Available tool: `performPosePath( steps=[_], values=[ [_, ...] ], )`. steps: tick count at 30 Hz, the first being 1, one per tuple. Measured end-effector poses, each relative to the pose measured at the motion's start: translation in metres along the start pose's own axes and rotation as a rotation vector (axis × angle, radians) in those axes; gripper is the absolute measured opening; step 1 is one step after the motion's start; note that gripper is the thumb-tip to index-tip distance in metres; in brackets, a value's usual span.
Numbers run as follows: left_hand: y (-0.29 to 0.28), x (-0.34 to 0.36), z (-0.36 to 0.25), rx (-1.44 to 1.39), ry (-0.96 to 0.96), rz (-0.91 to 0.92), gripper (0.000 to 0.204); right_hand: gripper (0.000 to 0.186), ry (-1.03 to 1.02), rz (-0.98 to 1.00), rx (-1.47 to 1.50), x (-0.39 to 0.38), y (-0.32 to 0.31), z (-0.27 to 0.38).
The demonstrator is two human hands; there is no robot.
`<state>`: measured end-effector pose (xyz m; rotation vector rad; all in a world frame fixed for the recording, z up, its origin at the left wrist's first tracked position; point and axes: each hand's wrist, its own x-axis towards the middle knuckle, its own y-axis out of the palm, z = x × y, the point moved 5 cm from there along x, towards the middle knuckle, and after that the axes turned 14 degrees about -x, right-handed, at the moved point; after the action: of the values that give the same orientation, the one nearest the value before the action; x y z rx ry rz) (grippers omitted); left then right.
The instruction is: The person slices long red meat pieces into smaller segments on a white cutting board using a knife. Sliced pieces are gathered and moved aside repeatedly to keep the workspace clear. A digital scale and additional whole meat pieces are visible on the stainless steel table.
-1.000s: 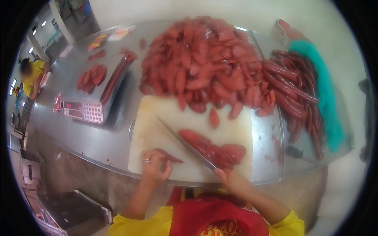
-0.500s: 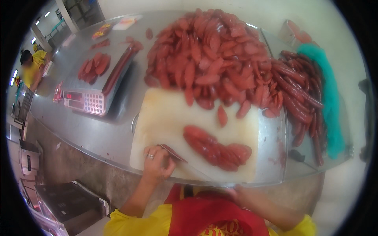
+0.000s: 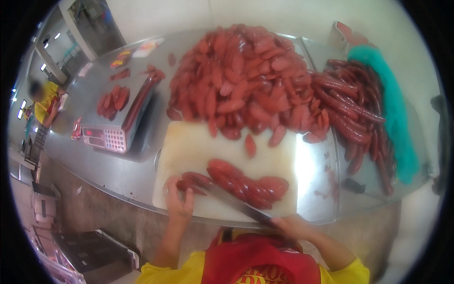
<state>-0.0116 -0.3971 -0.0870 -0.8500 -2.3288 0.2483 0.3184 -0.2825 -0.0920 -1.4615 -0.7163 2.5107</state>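
My left hand (image 3: 178, 201), at the lower left of the white cutting board (image 3: 189, 142), grips a short piece of sausage (image 3: 183, 186), with a freshly cut slice (image 3: 194, 178) beside its fingers. My right hand (image 3: 289, 226) is closed on the handle of a long knife (image 3: 241, 207), whose blurred blade reaches diagonally up-left to that piece. Several oval slices (image 3: 243, 184) lie overlapped in a row on the board. Behind them rises a large heap of red sausage slices (image 3: 236, 80).
Left on the steel table (image 3: 75, 156) stands a scale (image 3: 106, 139) bearing sausage. Whole sausages (image 3: 354, 118) and a teal mesh cloth (image 3: 399, 132) lie right. A co-worker (image 3: 45, 99) works at the far left; a machine (image 3: 90, 251) stands below.
The knife swung from lying across the board down to the piece in my left hand, and now angles up again there. An extra loose slice shows beside my left fingers.
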Motion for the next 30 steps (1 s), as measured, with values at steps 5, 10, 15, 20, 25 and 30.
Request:
performPosePath(
  steps=[5, 10, 15, 20, 25, 30],
  values=[
    [0.051, 0.022, -0.005, 0.054, -0.130, 0.062, 0.025, 0.074, 0.205, -0.093, 0.817, -0.062, 0.020, -0.115],
    [0.120, 0.023, -0.032, -0.249, -0.098, 0.156, 0.024, 0.074, 0.244, 0.010, 0.985, -0.087, 0.049, -0.167],
    [0.111, 0.016, -0.037, -0.315, -0.204, -0.076, 0.039, 0.073, 0.185, 0.246, 0.692, -0.064, 0.031, -0.141],
    [0.118, -0.042, -0.075, 0.242, -0.265, 0.023, 0.069, 0.073, 0.014, 0.256, 0.524, -0.028, -0.008, -0.070],
    [0.153, -0.010, -0.068, -0.233, -0.321, -0.158, 0.080, 0.074, -0.003, 0.142, 0.484, -0.014, -0.042, -0.027],
    [0.188, 0.122, -0.092, -0.687, -0.016, -0.175, 0.071, 0.074, -0.110, -0.230, 0.498, -0.006, -0.135, 0.013]
  ],
)
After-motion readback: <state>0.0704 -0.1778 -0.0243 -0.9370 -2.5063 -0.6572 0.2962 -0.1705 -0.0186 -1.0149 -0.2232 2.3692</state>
